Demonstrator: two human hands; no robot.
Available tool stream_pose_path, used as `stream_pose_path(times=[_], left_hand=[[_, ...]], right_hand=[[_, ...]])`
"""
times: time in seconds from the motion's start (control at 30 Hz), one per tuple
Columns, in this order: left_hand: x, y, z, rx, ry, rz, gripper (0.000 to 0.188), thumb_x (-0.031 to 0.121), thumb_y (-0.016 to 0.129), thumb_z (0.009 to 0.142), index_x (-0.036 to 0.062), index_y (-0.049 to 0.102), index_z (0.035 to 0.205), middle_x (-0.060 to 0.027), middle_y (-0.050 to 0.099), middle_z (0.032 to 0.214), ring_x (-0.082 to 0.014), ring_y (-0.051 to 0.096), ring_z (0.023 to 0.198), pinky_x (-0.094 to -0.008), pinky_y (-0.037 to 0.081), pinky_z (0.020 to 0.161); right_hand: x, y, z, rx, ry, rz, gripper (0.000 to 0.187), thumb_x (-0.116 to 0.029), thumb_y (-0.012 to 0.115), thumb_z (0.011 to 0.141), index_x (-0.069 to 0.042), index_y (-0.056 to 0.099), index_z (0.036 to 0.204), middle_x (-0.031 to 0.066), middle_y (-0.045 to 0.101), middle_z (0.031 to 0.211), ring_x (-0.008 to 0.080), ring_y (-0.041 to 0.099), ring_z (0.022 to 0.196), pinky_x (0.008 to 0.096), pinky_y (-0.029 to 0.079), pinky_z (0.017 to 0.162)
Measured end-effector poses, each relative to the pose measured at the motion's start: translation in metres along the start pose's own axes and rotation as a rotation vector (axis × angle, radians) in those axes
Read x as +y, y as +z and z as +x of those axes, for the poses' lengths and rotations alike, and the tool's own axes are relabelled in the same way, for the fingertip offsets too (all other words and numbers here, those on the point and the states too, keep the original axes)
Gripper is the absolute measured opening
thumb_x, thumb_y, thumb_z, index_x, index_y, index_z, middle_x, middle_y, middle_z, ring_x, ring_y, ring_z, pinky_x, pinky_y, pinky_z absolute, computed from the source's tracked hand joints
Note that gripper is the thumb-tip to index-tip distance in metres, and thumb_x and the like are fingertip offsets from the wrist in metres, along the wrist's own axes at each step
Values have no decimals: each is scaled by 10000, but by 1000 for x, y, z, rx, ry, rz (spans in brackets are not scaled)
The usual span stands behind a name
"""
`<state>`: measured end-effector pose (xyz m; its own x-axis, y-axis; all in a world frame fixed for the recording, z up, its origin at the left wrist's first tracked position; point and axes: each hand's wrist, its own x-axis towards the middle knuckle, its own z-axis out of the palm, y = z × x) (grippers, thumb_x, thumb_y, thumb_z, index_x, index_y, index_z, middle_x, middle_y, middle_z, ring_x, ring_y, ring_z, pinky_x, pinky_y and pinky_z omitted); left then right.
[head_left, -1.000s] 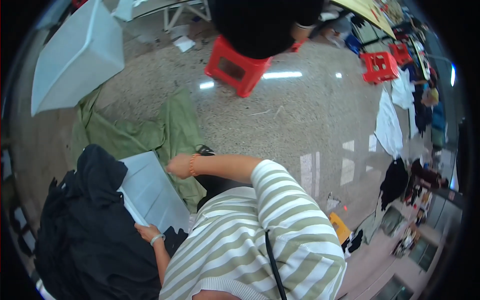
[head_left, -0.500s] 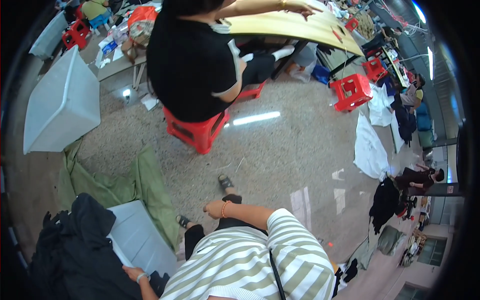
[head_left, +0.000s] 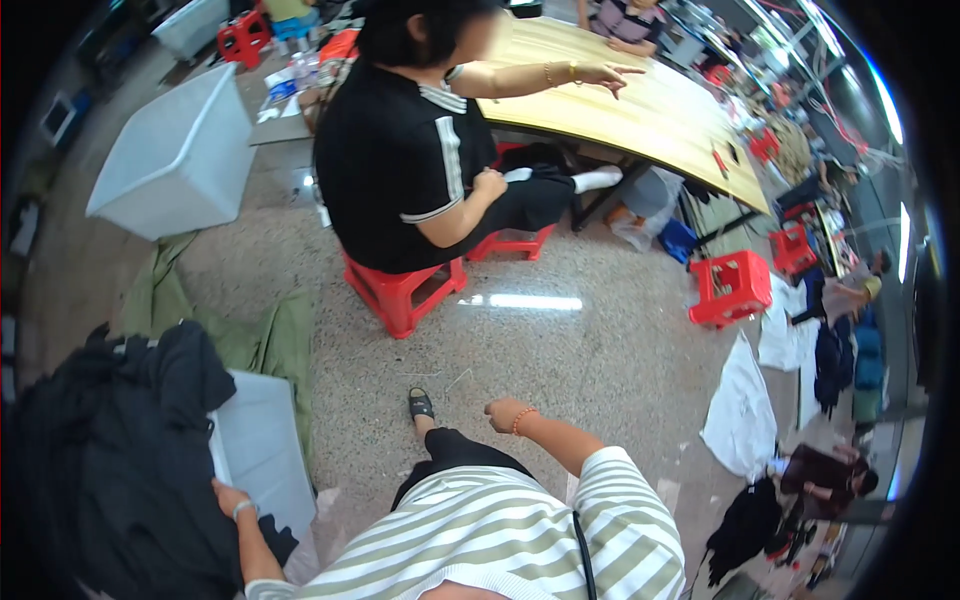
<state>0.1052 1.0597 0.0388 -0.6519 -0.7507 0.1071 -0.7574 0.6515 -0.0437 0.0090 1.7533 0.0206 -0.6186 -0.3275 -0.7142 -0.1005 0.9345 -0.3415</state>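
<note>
My left hand (head_left: pixel 230 497) is wrapped over the rim of a white plastic bin (head_left: pixel 268 430) at the lower left. A heap of black garments (head_left: pixel 110 440) lies on the bin and hangs over it, close to that hand. In front of my body, over the speckled floor, hangs my right hand (head_left: pixel 508 413). Its fingers are curled in, and nothing shows in them. Olive-green cloth (head_left: pixel 270 335) spreads on the floor just beyond the bin.
Ahead, a person in black (head_left: pixel 390 170) sits on a red stool (head_left: pixel 400 295) at a wooden table (head_left: pixel 640 120), one arm stretched out. Another white bin (head_left: pixel 175 160) stands far left. At the right are a red stool (head_left: pixel 730 288) and white cloth (head_left: pixel 742 410) on the floor.
The view has shifted forward and tilted up, showing more of the table and the seated person. My right hand has swung to the right; my left hand stays on the bin's rim.
</note>
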Motion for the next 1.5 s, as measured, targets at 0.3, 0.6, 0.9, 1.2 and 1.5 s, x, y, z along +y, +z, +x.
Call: stream_pose_path(times=[0.3,0.6,0.9,1.2,1.5], left_hand=[[70,-37,-91,-47,-15,-73,257,82,383,946,29,511,1162,-233,625,1081,-405,627,946,-471,504,809],[131,-68,-185,-204,-147,-186,328,232,309,987,68,536,1158,-212,652,1014,-384,643,956,-494,499,843],[187,-97,-304,25,-199,21,230,127,404,921,89,574,1072,-147,643,1036,-307,615,1021,-469,456,892],[272,-104,-395,79,-371,123,214,118,458,885,100,620,1024,-100,667,1014,-274,614,987,-418,414,890],[358,-125,-506,94,-343,94,226,95,457,875,89,597,1053,-114,655,1038,-289,596,1010,-424,409,907]], right_hand=[[53,51,-74,-117,-112,-75,335,-207,557,839,-71,649,1131,206,676,1011,379,641,955,453,503,859],[120,61,-131,-144,-117,-56,314,-266,579,830,-114,680,1085,179,677,1025,360,649,949,441,519,837],[217,14,-114,-87,-316,-116,280,-257,604,836,-123,675,1072,133,699,963,328,667,890,428,529,803],[421,-97,-123,-88,-360,-308,277,-258,614,833,-123,679,1065,158,699,905,332,676,847,425,540,775],[543,-135,-123,-140,-477,-427,282,-287,597,828,-139,679,1053,194,683,858,377,659,807,472,532,740]])
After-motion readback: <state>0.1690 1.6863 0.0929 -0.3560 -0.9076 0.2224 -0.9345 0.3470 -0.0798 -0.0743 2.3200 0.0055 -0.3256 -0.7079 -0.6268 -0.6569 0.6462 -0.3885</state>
